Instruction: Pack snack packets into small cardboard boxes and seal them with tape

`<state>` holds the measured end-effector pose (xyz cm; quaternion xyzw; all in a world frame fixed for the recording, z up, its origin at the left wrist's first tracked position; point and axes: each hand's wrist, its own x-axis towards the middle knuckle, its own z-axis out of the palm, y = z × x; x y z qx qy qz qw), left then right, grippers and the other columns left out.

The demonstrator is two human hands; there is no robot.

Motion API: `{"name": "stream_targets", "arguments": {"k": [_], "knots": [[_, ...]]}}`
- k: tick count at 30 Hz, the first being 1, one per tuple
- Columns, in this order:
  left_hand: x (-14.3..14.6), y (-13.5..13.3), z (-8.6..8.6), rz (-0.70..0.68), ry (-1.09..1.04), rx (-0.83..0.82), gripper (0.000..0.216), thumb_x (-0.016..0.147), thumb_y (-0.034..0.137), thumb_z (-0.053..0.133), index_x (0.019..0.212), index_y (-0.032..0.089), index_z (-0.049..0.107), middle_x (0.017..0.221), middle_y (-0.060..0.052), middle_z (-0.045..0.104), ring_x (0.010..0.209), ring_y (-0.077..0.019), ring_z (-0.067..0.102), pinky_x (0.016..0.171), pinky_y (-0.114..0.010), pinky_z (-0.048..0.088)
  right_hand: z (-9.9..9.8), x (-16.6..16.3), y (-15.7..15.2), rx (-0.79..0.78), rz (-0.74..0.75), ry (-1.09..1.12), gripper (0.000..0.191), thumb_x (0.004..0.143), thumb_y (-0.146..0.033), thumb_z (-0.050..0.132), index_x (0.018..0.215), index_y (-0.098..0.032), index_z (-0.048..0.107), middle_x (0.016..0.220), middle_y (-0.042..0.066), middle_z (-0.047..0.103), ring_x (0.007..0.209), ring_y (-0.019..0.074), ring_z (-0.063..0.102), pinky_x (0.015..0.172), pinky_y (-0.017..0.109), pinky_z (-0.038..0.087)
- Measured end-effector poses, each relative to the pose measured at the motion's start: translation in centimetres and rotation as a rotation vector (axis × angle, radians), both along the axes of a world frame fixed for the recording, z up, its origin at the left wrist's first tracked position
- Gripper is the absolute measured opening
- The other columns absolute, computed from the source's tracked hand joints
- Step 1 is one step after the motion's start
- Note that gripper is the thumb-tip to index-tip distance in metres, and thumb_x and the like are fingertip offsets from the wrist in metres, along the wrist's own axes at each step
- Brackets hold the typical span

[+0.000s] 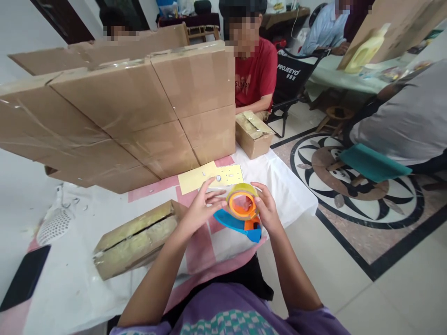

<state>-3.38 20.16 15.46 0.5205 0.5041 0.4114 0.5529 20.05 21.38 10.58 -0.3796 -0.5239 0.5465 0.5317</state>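
A yellowish packing tape roll (228,197) with an orange ring inside it is between my hands, above the near edge of the table. My right hand (268,207) grips the roll at its right side. Fingers apart, my left hand (206,202) reaches to the roll's left edge, with its fingertips at or very near it. Just below the roll is a blue tape dispenser (232,218) with an orange part; whether it is joined to the roll I cannot tell. A closed cardboard box (136,239) lies beside my left forearm.
A large cardboard panel (139,121) stands across the table's far side. By its right end sits a small box (254,135). Yellow card pieces (195,179) lie before it. At left are a white slotted ladle (56,223) and a dark phone (26,274). A person (256,70) sits opposite.
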Motion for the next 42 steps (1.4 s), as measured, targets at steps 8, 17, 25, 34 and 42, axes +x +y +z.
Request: {"name": "stream_targets", "arguments": {"k": [8, 17, 25, 34, 42], "knots": [[-3.5, -3.4, 2.8, 0.434, 0.205, 0.223, 0.031, 0.091, 0.044, 0.067, 0.106, 0.017, 0.070, 0.094, -0.007, 0.077, 0.085, -0.0191, 0.073, 0.084, -0.033, 0.058, -3.8, 1.4, 7.8, 0.072, -0.267, -0.621, 0.062, 0.092, -0.054, 0.055, 0.140, -0.016, 0.045, 0.114, 0.016, 0.066, 0.098, 0.0333, 0.065, 0.087, 0.048, 0.053], [-5.3, -7.7, 4.5, 0.377, 0.112, 0.077, 0.048, 0.089, 0.045, 0.068, 0.124, 0.013, 0.066, 0.083, -0.006, 0.078, 0.043, -0.0091, 0.056, 0.049, -0.024, 0.050, 6.4, -6.5, 2.7, 0.515, -0.056, -0.577, 0.044, 0.094, -0.043, 0.064, 0.135, -0.028, 0.056, 0.128, 0.012, 0.058, 0.123, 0.0338, 0.053, 0.106, 0.056, 0.042], [-5.4, -14.9, 4.1, 0.240, 0.203, 0.024, 0.058, 0.098, 0.038, 0.057, 0.153, 0.024, 0.045, 0.079, 0.001, 0.075, 0.050, -0.0123, 0.061, 0.051, -0.024, 0.052, 13.7, -13.3, -5.0, 0.721, 0.427, -0.584, 0.013, 0.094, -0.014, 0.062, 0.095, -0.025, 0.068, 0.118, 0.006, 0.059, 0.116, 0.0265, 0.052, 0.099, 0.047, 0.044], [-14.0, -17.2, -0.5, 0.658, 0.950, 0.336, 0.067, 0.099, 0.042, 0.059, 0.159, 0.024, 0.033, 0.133, -0.014, 0.070, 0.132, -0.0333, 0.058, 0.109, -0.054, 0.037, 14.8, -17.1, -3.3, 0.279, 0.640, -0.238, 0.008, 0.092, -0.025, 0.071, 0.084, -0.026, 0.071, 0.102, 0.004, 0.061, 0.103, 0.0220, 0.058, 0.092, 0.041, 0.046], [-15.7, -17.2, -2.3, 0.472, 1.215, 0.384, 0.051, 0.104, 0.038, 0.050, 0.154, 0.028, 0.044, 0.141, -0.011, 0.066, 0.144, -0.0320, 0.047, 0.118, -0.059, 0.016, 8.2, -24.9, -1.5, 0.391, 0.482, -0.966, 0.011, 0.086, -0.023, 0.072, 0.075, -0.022, 0.073, 0.114, 0.007, 0.062, 0.117, 0.0305, 0.046, 0.103, 0.055, 0.034]]}}
